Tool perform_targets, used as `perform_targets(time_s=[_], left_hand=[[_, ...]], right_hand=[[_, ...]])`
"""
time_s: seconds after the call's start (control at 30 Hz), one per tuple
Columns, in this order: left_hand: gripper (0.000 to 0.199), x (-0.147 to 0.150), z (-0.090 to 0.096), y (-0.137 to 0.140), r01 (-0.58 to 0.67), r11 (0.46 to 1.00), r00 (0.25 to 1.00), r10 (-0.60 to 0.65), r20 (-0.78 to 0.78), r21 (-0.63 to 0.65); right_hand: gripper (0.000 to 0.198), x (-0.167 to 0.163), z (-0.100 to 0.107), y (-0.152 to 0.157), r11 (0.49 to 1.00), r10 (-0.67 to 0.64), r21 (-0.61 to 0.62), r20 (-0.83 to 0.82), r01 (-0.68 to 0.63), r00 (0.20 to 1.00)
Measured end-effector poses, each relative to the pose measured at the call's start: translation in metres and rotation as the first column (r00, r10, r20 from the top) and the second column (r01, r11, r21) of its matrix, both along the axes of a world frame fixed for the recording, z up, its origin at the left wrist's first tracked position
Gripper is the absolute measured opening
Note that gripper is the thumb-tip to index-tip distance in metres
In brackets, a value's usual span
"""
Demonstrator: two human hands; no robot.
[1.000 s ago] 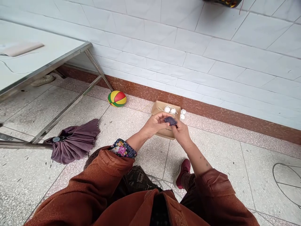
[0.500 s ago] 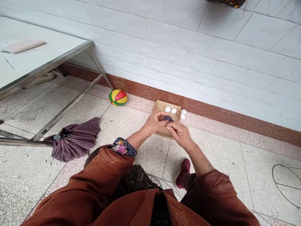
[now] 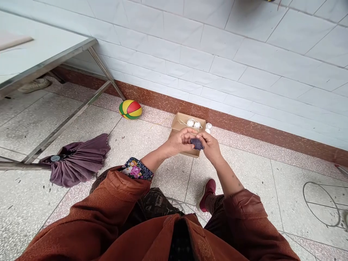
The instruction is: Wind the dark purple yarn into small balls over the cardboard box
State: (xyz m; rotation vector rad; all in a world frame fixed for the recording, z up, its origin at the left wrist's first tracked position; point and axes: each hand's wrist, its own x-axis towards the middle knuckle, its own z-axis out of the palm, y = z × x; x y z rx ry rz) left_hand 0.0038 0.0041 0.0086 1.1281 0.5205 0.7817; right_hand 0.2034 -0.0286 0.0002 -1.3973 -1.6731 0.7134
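A small wound bundle of dark purple-grey yarn (image 3: 197, 144) is held between my two hands, over a cardboard box. My left hand (image 3: 178, 141) is closed on its left side, thumb below and fingers curled above. On the other side my right hand (image 3: 210, 146) pinches near its upper right edge, fingertips together. Beneath and behind the hands the open cardboard box (image 3: 179, 124) lies on the floor by the wall. Two white yarn balls (image 3: 193, 123) with loose strands are in its far part; more white balls (image 3: 208, 127) sit just outside its right side.
A yellow, red and green ball (image 3: 130, 109) lies by the leg of a metal-framed table (image 3: 65, 58) at left. A purple umbrella (image 3: 78, 159) rests on the floor near the table frame. To the right is a wire ring (image 3: 320, 204). The tiled wall (image 3: 217, 72) runs behind.
My hands have turned the yarn bundle so that more of it shows, and my right fingers have moved to its upper edge. The view has shifted slightly to the right.
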Motion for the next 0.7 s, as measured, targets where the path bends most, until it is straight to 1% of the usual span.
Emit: perform_targets(time_s=[0.1,0.23,0.3,0.4,0.47,0.53,0.6,0.63,0.7], left_hand=[[0.044,-0.002,0.003,-0.001,-0.042,0.998,0.999,0.042,-0.009,-0.038],[0.037,-0.004,0.001,0.001,-0.138,0.989,0.99,0.137,-0.022,-0.055],[0.033,-0.004,-0.001,0.004,-0.182,0.982,0.982,0.179,-0.065,-0.045],[0.031,-0.006,-0.004,0.008,-0.249,0.968,0.951,0.25,-0.181,0.026],[0.031,-0.005,-0.007,0.01,-0.273,0.956,0.923,0.292,-0.25,0.107],[0.033,-0.004,-0.009,0.01,-0.269,0.949,0.904,0.308,-0.296,0.168],[0.043,-0.003,-0.01,0.009,-0.239,0.953,0.911,0.287,-0.297,0.188],[0.051,-0.003,-0.01,0.007,-0.207,0.96,0.925,0.255,-0.283,0.189],[0.064,-0.002,-0.008,0.003,-0.108,0.977,0.959,0.152,-0.239,0.185]], right_hand=[[0.018,-0.002,-0.007,-0.002,0.997,0.048,-0.055,0.013,-0.047,0.999],[0.019,-0.008,-0.016,-0.006,0.996,0.081,-0.044,0.065,-0.078,0.995],[0.02,-0.011,-0.016,-0.008,0.99,0.137,-0.029,0.097,-0.135,0.986],[0.025,-0.014,-0.008,-0.013,0.957,0.287,0.002,0.117,-0.289,0.951],[0.029,-0.011,0.003,-0.016,0.938,0.34,0.032,0.096,-0.344,0.936],[0.031,-0.007,0.014,-0.017,0.948,0.309,0.064,0.059,-0.312,0.949],[0.031,-0.001,0.021,-0.015,0.968,0.233,0.09,0.023,-0.234,0.972],[0.031,0.001,0.023,-0.014,0.976,0.191,0.103,0.01,-0.191,0.982],[0.031,0.005,0.022,-0.009,0.986,0.112,0.125,-0.005,-0.111,0.994]])
